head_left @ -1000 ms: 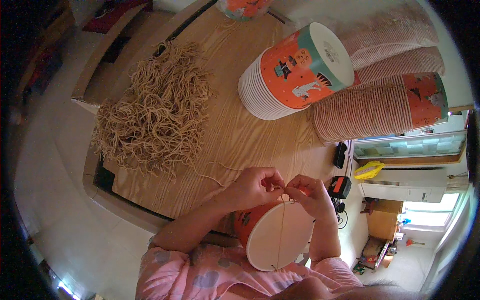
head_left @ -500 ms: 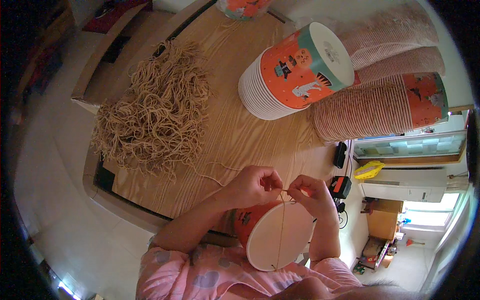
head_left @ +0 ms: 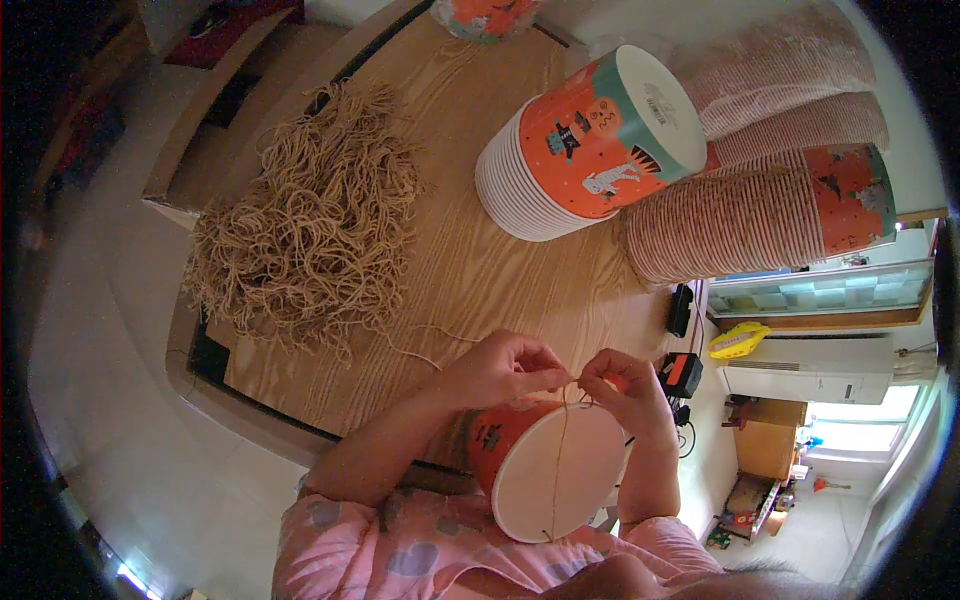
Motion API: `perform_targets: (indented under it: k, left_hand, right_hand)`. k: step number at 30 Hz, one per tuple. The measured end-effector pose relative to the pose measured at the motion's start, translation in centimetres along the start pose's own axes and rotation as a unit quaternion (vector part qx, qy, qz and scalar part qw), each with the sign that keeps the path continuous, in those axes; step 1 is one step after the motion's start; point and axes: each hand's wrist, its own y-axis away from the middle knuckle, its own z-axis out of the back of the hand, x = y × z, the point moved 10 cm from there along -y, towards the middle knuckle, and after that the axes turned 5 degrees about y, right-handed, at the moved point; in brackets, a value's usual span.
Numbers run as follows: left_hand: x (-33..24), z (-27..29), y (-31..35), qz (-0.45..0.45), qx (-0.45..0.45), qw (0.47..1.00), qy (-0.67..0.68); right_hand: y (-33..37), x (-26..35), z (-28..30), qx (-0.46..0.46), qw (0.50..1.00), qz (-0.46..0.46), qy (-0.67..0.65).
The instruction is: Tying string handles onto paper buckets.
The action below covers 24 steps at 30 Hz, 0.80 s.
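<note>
An orange printed paper bucket (head_left: 497, 437) lies tilted against my front, its round white end (head_left: 585, 490) turned up to me. A thin tan cord (head_left: 560, 470) runs straight across that end, from rim to rim. At the far rim my left hand (head_left: 515, 368) pinches the cord, thumb and fingers pressed together. Close beside it, my right hand (head_left: 625, 390) pinches the cord too, the fingertips of both hands almost touching. Whether a knot lies between them is too small to tell. A big tangled heap of tan cords (head_left: 310, 220) lies on the table to the left.
A stack of orange and green printed buckets (head_left: 600, 140) stands upside down on the wooden table (head_left: 480, 270). Behind it lie more long bucket stacks (head_left: 740, 220), some wrapped in clear plastic. Black boxes with wires (head_left: 680, 375) sit at the right edge. One loose cord trails toward my left wrist.
My left fingers have straightened slightly and shifted at the cord, close to the right fingertips. The bucket and the cord heap stay where they were.
</note>
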Motion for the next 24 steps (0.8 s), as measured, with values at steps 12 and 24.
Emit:
perform_targets:
  k: [12, 24]
  left_hand:
    - [0.3, -0.5, 0.0, 0.003, 0.006, 1.0, -0.012]
    - [-1.6, 0.5, 0.5, -0.008, -0.017, 0.998, -0.067]
  right_hand:
    - [-0.2, 0.6, -0.5, 0.007, 0.998, 0.032, 0.057]
    - [0.1, 1.1, -0.1, 0.001, 0.999, 0.018, 0.05]
